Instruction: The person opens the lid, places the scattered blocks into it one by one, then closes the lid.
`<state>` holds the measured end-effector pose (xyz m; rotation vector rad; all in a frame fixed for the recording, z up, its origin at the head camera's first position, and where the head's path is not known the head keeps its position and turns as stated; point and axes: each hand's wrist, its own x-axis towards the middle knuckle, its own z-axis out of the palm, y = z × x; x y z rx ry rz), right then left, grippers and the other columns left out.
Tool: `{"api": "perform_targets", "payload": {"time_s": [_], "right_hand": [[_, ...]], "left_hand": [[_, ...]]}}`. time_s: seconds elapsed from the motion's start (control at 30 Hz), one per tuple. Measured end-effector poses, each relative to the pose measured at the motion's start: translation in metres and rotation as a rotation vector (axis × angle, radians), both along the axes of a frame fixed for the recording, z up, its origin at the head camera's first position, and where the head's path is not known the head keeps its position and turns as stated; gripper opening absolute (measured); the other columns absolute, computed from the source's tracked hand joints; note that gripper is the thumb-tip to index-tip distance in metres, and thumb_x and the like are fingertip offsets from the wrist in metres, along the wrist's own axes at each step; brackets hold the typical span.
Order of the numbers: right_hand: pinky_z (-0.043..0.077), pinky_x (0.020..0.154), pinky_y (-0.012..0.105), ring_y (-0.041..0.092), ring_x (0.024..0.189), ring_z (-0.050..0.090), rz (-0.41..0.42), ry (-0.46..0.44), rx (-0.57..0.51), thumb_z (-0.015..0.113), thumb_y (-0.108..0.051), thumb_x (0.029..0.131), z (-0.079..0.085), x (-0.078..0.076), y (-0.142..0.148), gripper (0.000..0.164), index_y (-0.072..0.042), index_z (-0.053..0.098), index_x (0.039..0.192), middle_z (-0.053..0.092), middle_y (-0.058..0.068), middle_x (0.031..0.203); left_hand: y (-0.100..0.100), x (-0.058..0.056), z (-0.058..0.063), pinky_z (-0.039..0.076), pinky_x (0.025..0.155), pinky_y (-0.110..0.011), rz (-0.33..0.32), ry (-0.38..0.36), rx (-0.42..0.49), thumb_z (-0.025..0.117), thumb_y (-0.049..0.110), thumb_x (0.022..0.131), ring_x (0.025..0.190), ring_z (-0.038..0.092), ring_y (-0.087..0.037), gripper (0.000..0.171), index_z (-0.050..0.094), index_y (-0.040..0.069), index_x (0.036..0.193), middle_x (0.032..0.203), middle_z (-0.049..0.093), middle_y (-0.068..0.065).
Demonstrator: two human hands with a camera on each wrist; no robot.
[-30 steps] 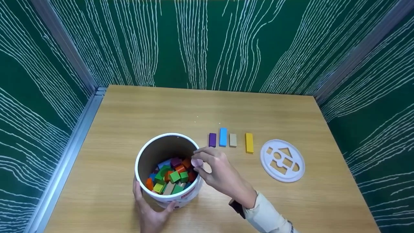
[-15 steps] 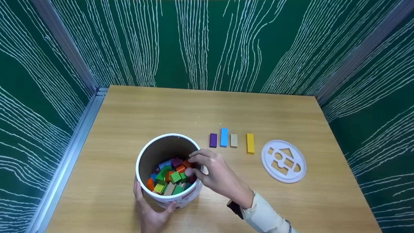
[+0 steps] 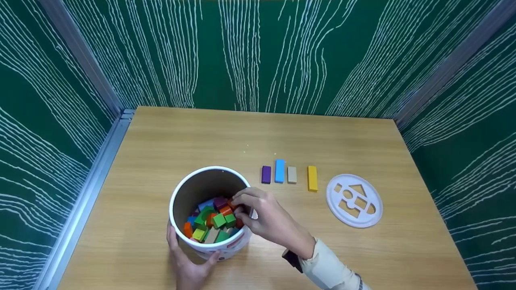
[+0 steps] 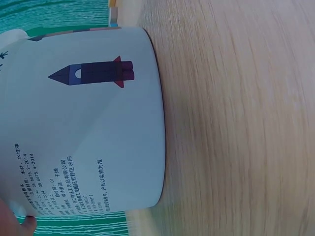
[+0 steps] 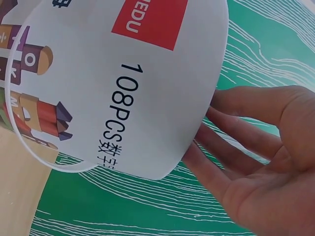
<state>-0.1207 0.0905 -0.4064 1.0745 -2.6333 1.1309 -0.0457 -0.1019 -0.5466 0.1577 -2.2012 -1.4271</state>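
Note:
A white bucket (image 3: 238, 243) stands on the table, with several coloured wooden blocks (image 3: 219, 220) inside: green, orange, yellow, blue and purple. My left hand (image 3: 189, 268) grips the bucket's near left side, thumb in front and fingers along the left wall. In the left wrist view the bucket's printed wall (image 4: 98, 123) fills the left half. My right hand (image 3: 274, 219) reaches over the right rim, fingertips bent down among the orange blocks. In the right wrist view its fingers (image 5: 236, 130) pass behind the bucket's rim. I cannot tell whether they hold a block.
Right of the bucket lie a purple block (image 3: 266, 175), a blue block (image 3: 279, 171), a beige block (image 3: 292, 175) and a yellow block (image 3: 312, 178). Further right is a white lid (image 3: 377, 205) with shaped cutouts. Green white-streaked walls (image 3: 242, 52) enclose the table (image 3: 121, 201).
My right hand has lowered its fingertips into the bucket. The pale round block between thumb and fingers earlier is out of sight. The left hand stays on the bucket.

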Motion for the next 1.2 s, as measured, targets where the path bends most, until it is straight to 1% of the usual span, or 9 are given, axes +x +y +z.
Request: {"api": "perform_targets", "payload": {"time_s": [0.17, 0.27, 0.47, 0.53, 0.6, 0.8, 0.87, 1.07, 1.2], "right_hand": [[0.047, 0.082, 0.019, 0.009, 0.096, 0.053, -0.022, 0.018, -0.018, 0.064, -0.010, 0.079, -0.001, -0.002, 0.002, 0.015, -0.013, 0.065, 0.094, 0.059, -0.001, 0.101], [0.047, 0.082, 0.019, 0.009, 0.095, 0.053, -0.038, 0.047, -0.042, 0.065, -0.012, 0.078, -0.001, -0.003, 0.005, 0.016, -0.012, 0.065, 0.094, 0.059, -0.002, 0.100], [0.047, 0.082, 0.018, 0.009, 0.093, 0.053, -0.066, 0.084, -0.068, 0.065, -0.009, 0.078, -0.003, -0.007, 0.014, 0.017, -0.012, 0.064, 0.095, 0.057, 0.000, 0.100], [0.047, 0.082, 0.019, 0.009, 0.093, 0.053, -0.077, 0.093, -0.072, 0.065, -0.007, 0.077, -0.004, -0.009, 0.017, 0.017, -0.012, 0.063, 0.094, 0.057, 0.000, 0.100], [0.047, 0.081, 0.020, 0.009, 0.092, 0.053, -0.091, 0.105, -0.074, 0.065, -0.006, 0.077, -0.006, -0.012, 0.020, 0.017, -0.012, 0.063, 0.093, 0.057, 0.000, 0.099], [0.049, 0.075, 0.020, 0.008, 0.089, 0.052, -0.143, 0.144, -0.082, 0.067, -0.005, 0.074, -0.011, -0.021, 0.028, 0.016, -0.009, 0.064, 0.090, 0.057, -0.001, 0.096], [0.050, 0.073, 0.019, 0.007, 0.089, 0.052, -0.173, 0.143, -0.071, 0.068, -0.006, 0.073, -0.014, -0.024, 0.031, 0.016, -0.008, 0.064, 0.089, 0.057, -0.002, 0.096], [0.051, 0.071, 0.022, 0.009, 0.087, 0.052, -0.228, 0.106, -0.061, 0.069, -0.005, 0.072, -0.023, -0.033, 0.036, 0.017, -0.009, 0.064, 0.087, 0.057, -0.002, 0.094], [0.050, 0.071, 0.020, 0.009, 0.084, 0.052, -0.246, 0.090, -0.054, 0.069, -0.004, 0.072, -0.030, -0.039, 0.038, 0.017, -0.011, 0.063, 0.086, 0.056, -0.004, 0.091]], "left_hand": [[0.000, -0.001, 0.000, 0.018, 0.106, -0.046, -0.002, -0.023, 0.008, 0.084, 0.021, 0.052, 0.128, 0.018, -0.023, 0.114, 0.011, 0.018, 0.140, 0.145, 0.011, 0.001], [0.001, 0.000, 0.004, 0.018, 0.106, -0.046, -0.005, -0.044, 0.018, 0.084, 0.019, 0.052, 0.128, 0.017, -0.022, 0.114, 0.011, 0.019, 0.140, 0.145, 0.011, 0.001], [0.007, 0.003, 0.021, 0.017, 0.106, -0.045, -0.015, -0.011, 0.047, 0.083, 0.014, 0.051, 0.129, 0.017, -0.025, 0.113, 0.012, 0.011, 0.139, 0.145, 0.012, -0.005], [0.008, 0.003, 0.024, 0.017, 0.107, -0.043, -0.008, -0.014, 0.045, 0.082, 0.014, 0.051, 0.129, 0.017, -0.023, 0.113, 0.012, 0.012, 0.139, 0.145, 0.012, -0.004], [0.007, 0.003, 0.022, 0.018, 0.107, -0.040, -0.003, -0.008, 0.029, 0.083, 0.014, 0.051, 0.128, 0.018, -0.024, 0.113, 0.012, 0.012, 0.139, 0.145, 0.012, -0.005], [0.001, 0.000, 0.002, 0.020, 0.106, -0.026, 0.006, 0.031, -0.016, 0.085, 0.016, 0.047, 0.126, 0.022, -0.024, 0.117, 0.013, 0.009, 0.139, 0.145, 0.014, -0.005], [0.001, 0.000, -0.002, 0.020, 0.105, -0.023, 0.009, 0.026, -0.019, 0.085, 0.019, 0.047, 0.126, 0.022, -0.022, 0.118, 0.012, 0.012, 0.140, 0.146, 0.013, -0.002], [0.000, -0.001, -0.003, 0.019, 0.106, -0.024, -0.004, 0.059, -0.011, 0.085, 0.019, 0.048, 0.127, 0.020, -0.023, 0.117, 0.012, 0.011, 0.140, 0.146, 0.013, -0.002], [0.000, -0.001, -0.001, 0.020, 0.105, -0.023, -0.003, 0.048, -0.010, 0.085, 0.018, 0.048, 0.127, 0.020, -0.021, 0.117, 0.013, 0.010, 0.139, 0.146, 0.013, -0.001]]}}
